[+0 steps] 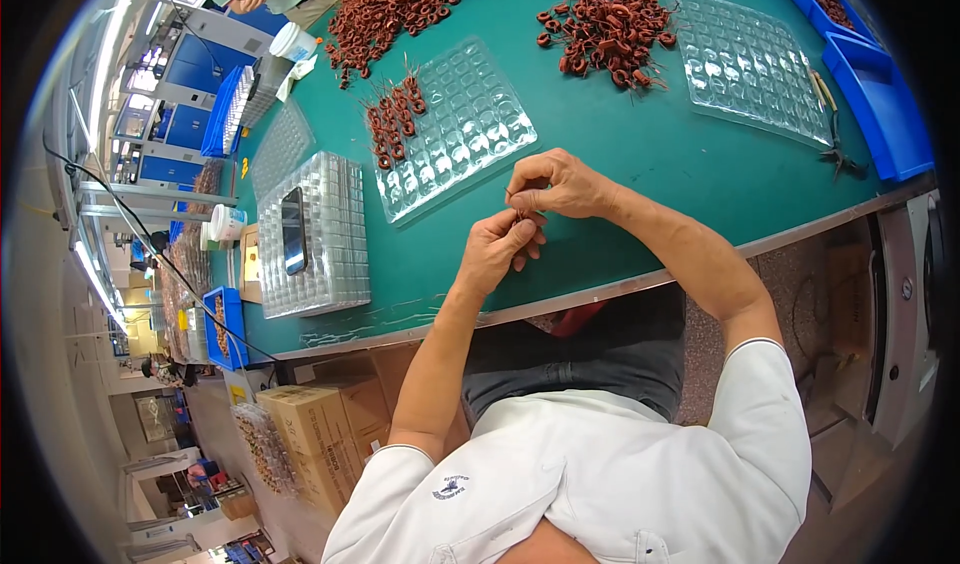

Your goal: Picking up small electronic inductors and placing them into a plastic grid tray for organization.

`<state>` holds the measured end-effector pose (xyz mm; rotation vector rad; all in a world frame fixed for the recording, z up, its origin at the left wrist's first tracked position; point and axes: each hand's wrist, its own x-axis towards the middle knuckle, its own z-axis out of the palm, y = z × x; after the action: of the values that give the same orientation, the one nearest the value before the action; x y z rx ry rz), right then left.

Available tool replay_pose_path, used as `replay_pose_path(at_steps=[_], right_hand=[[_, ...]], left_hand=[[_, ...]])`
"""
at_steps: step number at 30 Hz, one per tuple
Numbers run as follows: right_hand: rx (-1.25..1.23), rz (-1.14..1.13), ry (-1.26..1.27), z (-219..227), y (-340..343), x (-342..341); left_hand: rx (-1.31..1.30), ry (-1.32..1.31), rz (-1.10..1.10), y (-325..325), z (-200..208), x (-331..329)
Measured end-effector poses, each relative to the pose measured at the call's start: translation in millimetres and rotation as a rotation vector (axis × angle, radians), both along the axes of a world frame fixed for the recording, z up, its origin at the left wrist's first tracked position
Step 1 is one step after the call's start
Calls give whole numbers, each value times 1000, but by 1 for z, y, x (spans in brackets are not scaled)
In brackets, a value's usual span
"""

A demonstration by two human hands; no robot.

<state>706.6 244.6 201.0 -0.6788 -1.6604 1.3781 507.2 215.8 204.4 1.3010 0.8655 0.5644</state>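
Tray stack: From my remote post I see a pile of clear trays (338, 229) at the left of a green table (620, 149), a dark phone (294, 232) on top; a bumped pile could, I judge, drop it.
Part-filled tray: Red-brown wired rings (397, 122) sit in rows at the left end of a clear tray (465, 104); a sleeve or wrist catching their upright leads could pull some loose.
Big heap: More rings (390, 14) sprawl beyond that tray, leads tangled.
Left hand: Fingers closed, the left hand (505, 239) pinches a small wired part (519, 216), mostly hidden, just off the tray's near right corner.
Right hand: Thumb and forefinger pressed together, the right hand (555, 186) appears to grip its leads; too hard a twist could bend or snap one, I judge.
Small heap: A second cluster (612, 39) lies apart; lifting one ring might drag neighbours.
Far right: Pliers (838, 154) lie beside another clear tray (755, 69).
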Motion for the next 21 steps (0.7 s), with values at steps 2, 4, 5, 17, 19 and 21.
replay_pose_path(at_steps=[2, 4, 5, 17, 19, 21], right_hand=[[67, -74, -14, 1, 0, -2], [-24, -101, -6, 2, 0, -2], [-26, -102, -6, -2, 1, -1], [-163, -179, -7, 11, 3, -4], [-137, -158, -33, 7, 1, -11], [-58, -212, -103, -7, 1, -17]], left_hand=[[15, -12, 19, 2, -1, 3], [28, -24, 36, 2, -3, 5], [-3, -28, 43, 1, -4, 6], [-85, -264, 169, 17, -9, 1], [-79, -257, 171, 17, -14, 1], [-75, -249, 172, 16, -22, 0]])
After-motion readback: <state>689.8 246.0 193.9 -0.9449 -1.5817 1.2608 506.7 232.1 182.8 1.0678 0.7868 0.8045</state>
